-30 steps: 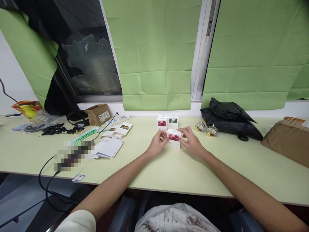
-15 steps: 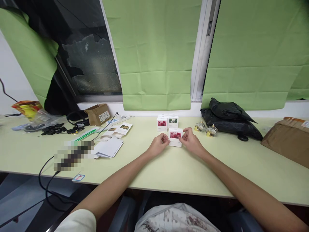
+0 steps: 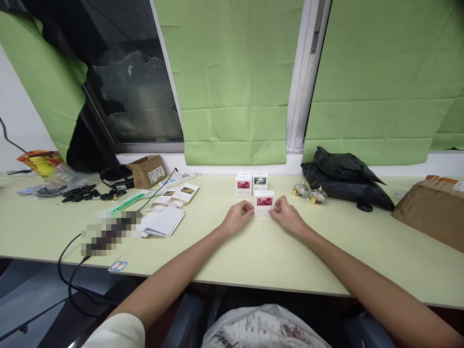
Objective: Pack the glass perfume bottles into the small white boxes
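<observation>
A small white box (image 3: 264,207) printed with red flowers stands upright on the table, its front facing me. My left hand (image 3: 236,217) has its curled fingertips against the left side of this box. At the opposite side, the thumb and bent fingers of my right hand (image 3: 288,215) pinch the lower right edge. Just behind are another white box with pink-red flowers (image 3: 243,185) and a white box with a white flower (image 3: 260,181), standing side by side; part of a further box shows behind them.
Two round glass bottles (image 3: 318,196) with gold caps lie to the right, before black plastic bags (image 3: 344,179). A cardboard box (image 3: 431,210) sits far right. On the left are folded blank cartons (image 3: 165,221), cables, black parts (image 3: 81,194) and an open brown carton (image 3: 147,172).
The flower box between my hands has moved slightly away from me and stands straighter. My right index finger has come down from its upper corner; the left hand is nearly still.
</observation>
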